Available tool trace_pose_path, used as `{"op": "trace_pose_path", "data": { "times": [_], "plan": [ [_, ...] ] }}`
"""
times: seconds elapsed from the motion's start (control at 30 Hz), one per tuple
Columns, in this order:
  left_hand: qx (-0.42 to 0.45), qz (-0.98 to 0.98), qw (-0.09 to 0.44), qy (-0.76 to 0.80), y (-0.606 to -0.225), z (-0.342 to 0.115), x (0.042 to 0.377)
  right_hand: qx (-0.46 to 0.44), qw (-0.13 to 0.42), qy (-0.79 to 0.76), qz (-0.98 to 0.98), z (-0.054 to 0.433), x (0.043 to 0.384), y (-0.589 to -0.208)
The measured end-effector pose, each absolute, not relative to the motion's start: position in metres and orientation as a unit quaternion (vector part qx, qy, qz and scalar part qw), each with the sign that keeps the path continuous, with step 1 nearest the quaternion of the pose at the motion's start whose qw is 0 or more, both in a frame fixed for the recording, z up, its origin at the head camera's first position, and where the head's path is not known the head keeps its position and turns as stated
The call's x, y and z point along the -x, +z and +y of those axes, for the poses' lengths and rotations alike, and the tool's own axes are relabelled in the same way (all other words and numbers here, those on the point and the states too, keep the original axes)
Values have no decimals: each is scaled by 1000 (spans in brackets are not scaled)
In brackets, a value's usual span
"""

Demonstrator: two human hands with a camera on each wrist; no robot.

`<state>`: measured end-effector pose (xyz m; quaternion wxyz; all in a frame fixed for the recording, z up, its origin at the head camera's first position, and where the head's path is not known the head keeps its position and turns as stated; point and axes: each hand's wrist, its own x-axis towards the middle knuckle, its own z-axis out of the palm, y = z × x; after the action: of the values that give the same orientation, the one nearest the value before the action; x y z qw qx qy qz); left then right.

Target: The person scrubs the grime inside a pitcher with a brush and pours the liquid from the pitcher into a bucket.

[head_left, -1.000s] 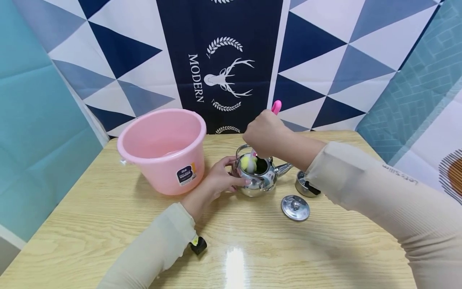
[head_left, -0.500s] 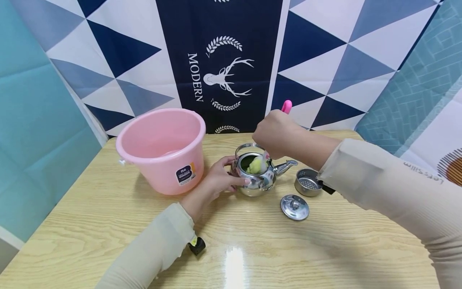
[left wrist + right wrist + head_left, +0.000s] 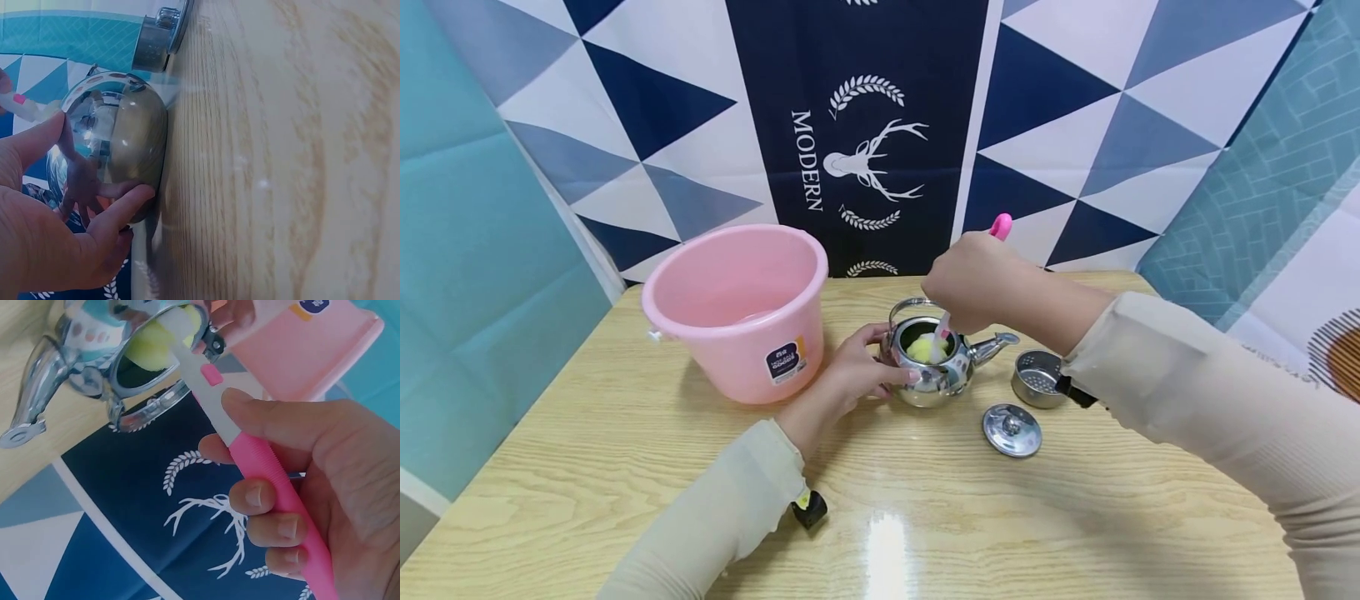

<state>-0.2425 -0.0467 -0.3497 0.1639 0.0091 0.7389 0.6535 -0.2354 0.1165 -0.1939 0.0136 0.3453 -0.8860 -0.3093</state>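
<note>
A shiny steel kettle [image 3: 925, 388] stands on the table, lidless, its spout pointing right and its hoop handle raised. My left hand [image 3: 859, 368] holds the kettle's left side, thumb and fingers spread round the body; the left wrist view shows them against the polished wall [image 3: 106, 137]. My right hand [image 3: 976, 279] grips a sponge brush by its pink handle [image 3: 281, 481], thumb along the white shaft. The brush's yellow sponge head [image 3: 927, 347] is inside the kettle's mouth, its lower part hidden by the rim.
Right of the kettle sit a steel strainer cup [image 3: 1036, 382] with a perforated bottom and a round knobbed lid [image 3: 1012, 431]. A large pink bucket [image 3: 737, 358] stands close on the left. Patterned cloth [image 3: 865, 167] hangs behind the wooden table [image 3: 1000, 533].
My right hand has shifted right with the brush, and the sponge head has swung rightward, then sunk lower inside the kettle. The left hand and kettle have stayed in place.
</note>
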Motion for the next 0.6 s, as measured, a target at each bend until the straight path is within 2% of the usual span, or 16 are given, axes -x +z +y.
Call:
{"op": "trace_pose_path", "data": {
  "times": [0.17, 0.6],
  "plan": [
    [-14, 741, 167, 650, -349, -47, 243, -335, 4, -308, -891, 108, 236, -195],
    [-25, 744, 164, 647, -351, -48, 242, -294, 55, -334, -894, 99, 234, -212]
  ]
}}
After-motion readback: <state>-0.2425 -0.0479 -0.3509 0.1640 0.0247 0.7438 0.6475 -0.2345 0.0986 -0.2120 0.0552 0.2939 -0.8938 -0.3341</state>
